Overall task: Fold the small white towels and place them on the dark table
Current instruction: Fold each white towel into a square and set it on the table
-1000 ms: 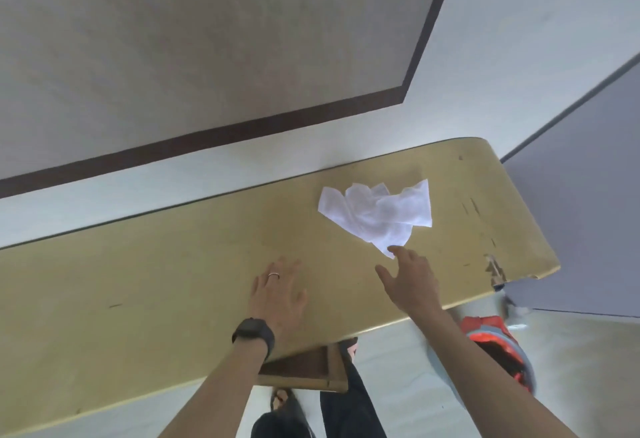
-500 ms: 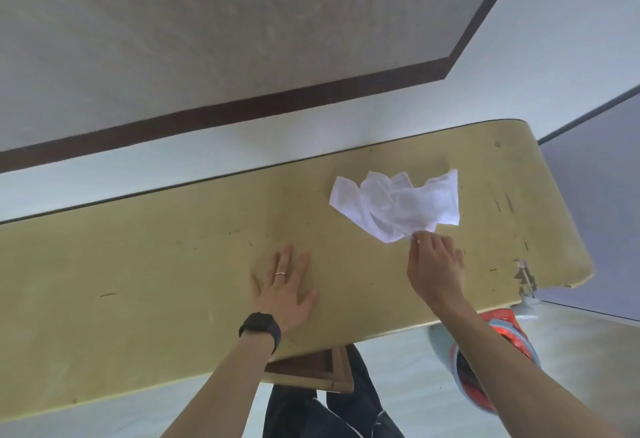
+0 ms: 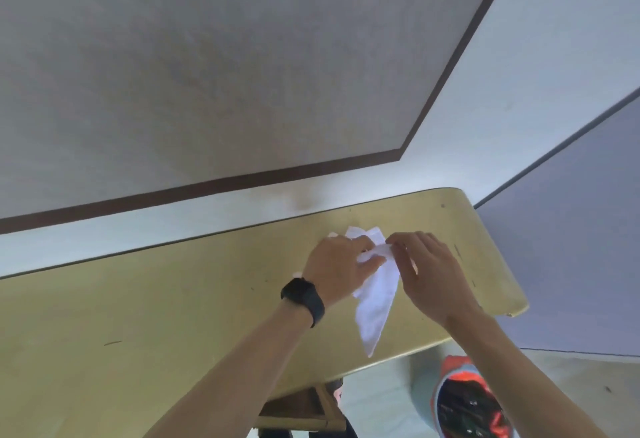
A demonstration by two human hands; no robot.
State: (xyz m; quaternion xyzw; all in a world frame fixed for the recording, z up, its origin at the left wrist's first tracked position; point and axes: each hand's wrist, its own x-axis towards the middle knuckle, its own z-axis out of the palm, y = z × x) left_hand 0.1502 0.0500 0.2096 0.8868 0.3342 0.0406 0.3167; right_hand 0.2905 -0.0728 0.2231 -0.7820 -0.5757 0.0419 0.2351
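A small white towel [image 3: 375,299] hangs in the air above the yellowish wooden table [image 3: 138,316], its lower corner pointing down toward the table's near edge. My left hand [image 3: 341,269], with a black watch on the wrist, grips the towel's upper part from the left. My right hand [image 3: 427,276] pinches the top edge of the same towel from the right. Both hands are close together over the right end of the table. No dark table is in view.
A bin with a red and blue rim [image 3: 471,403] stands on the floor under the table's right end. A wooden frame [image 3: 301,410] shows below the near table edge. A grey wall with a dark stripe [image 3: 242,177] lies behind the table.
My left hand left the table top and took hold of the towel. Both hands lifted the towel off the table, so it now hangs between them.
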